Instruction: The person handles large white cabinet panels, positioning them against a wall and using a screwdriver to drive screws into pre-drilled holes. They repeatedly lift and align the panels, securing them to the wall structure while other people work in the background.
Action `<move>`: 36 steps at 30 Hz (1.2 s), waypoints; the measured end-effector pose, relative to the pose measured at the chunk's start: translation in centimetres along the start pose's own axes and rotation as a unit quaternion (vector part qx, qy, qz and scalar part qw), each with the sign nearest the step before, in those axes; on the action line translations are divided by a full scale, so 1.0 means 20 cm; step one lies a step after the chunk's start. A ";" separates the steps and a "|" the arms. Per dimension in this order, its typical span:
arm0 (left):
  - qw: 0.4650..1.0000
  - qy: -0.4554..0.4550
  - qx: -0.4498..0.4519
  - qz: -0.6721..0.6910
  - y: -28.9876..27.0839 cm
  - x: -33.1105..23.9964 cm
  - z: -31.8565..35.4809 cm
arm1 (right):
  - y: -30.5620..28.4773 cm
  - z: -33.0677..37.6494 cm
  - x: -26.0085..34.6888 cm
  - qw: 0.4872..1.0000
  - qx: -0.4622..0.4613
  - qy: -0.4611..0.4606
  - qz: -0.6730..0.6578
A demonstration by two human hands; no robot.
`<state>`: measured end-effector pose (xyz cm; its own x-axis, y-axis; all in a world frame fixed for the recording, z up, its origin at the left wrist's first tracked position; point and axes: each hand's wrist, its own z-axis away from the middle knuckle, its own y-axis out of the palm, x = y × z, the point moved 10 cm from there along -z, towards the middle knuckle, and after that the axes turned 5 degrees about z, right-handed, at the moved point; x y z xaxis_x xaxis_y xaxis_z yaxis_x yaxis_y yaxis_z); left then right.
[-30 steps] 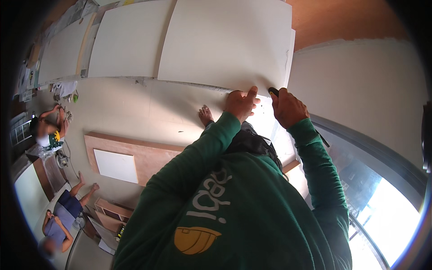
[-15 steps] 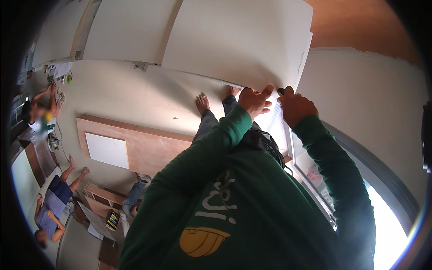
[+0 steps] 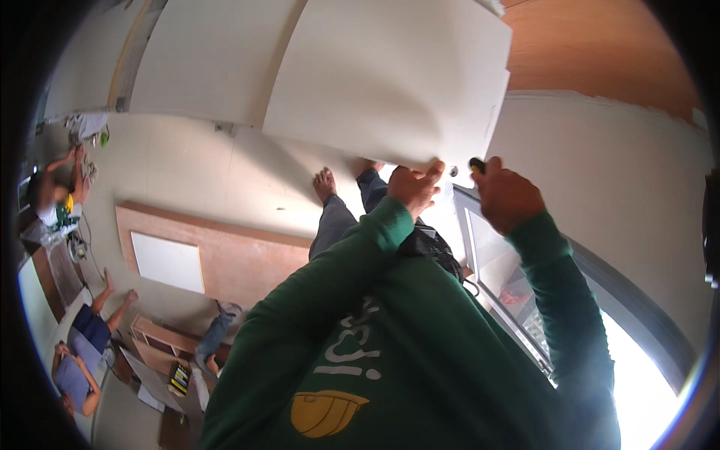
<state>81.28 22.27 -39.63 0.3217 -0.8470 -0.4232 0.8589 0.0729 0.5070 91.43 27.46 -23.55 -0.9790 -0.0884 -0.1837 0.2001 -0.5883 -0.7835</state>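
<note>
A large white panel spans the top of the view, its near corner in front of me. My left hand is closed at its lower edge, thumb raised along the face and other fingers curled. Close to that thumb, a small dark round spot marks the panel's corner. Just right of the corner, my right hand grips a short tool with a black-and-yellow handle. The tool's working end cannot be made out, and it stands apart from the panel.
A framed glass window lies below my right hand. On the floor rests a long brown board with a white sheet on it. Other people sit at the left, near wooden shelving.
My right hand has drawn back to the right and slightly down with the tool, uncovering the dark spot at the corner. My left hand stays at the edge; the view has shifted a little.
</note>
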 end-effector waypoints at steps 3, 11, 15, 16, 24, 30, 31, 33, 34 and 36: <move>0.982 -0.111 0.082 -0.131 -0.06 0.04 -0.02 | -0.22 0.16 -0.28 0.974 -0.149 0.029 -0.167; 0.807 0.416 0.098 -0.406 0.22 -0.35 0.34 | 0.02 0.62 -0.47 0.766 -0.152 0.224 -0.583; 0.724 0.435 0.306 -0.439 0.59 -0.34 0.72 | 0.25 0.58 -0.38 0.766 -0.071 0.157 -0.620; 0.739 0.417 0.308 -0.430 0.60 -0.32 0.75 | 0.27 0.54 -0.33 0.779 -0.059 0.122 -0.612; 0.929 0.284 0.022 -0.235 -0.01 -0.41 0.67 | 0.16 0.38 0.08 0.889 -0.155 -0.116 -0.414; 0.936 0.213 -0.280 0.017 -1.18 -0.51 0.53 | 0.31 0.27 0.05 0.907 -0.134 -0.177 -0.358; 0.935 0.219 -0.278 -0.022 -1.22 -0.58 0.55 | 0.35 0.25 0.03 0.910 -0.132 -0.173 -0.353; 0.961 0.166 -0.219 -0.022 -1.20 -0.66 0.52 | 0.35 0.23 0.03 0.923 -0.113 -0.162 -0.330; 0.973 0.138 -0.186 -0.023 -1.19 -0.68 0.51 | 0.34 0.23 0.04 0.925 -0.116 -0.157 -0.327; 0.974 0.139 -0.145 -0.105 -1.14 -0.74 0.44 | 0.30 0.20 0.08 0.929 -0.129 -0.154 -0.312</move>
<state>53.36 28.50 -38.27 0.1876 -0.6866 -0.7024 0.9808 0.0927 0.1715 90.97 20.58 -26.27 -0.8642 -0.0450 0.5011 -0.4459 -0.3930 -0.8042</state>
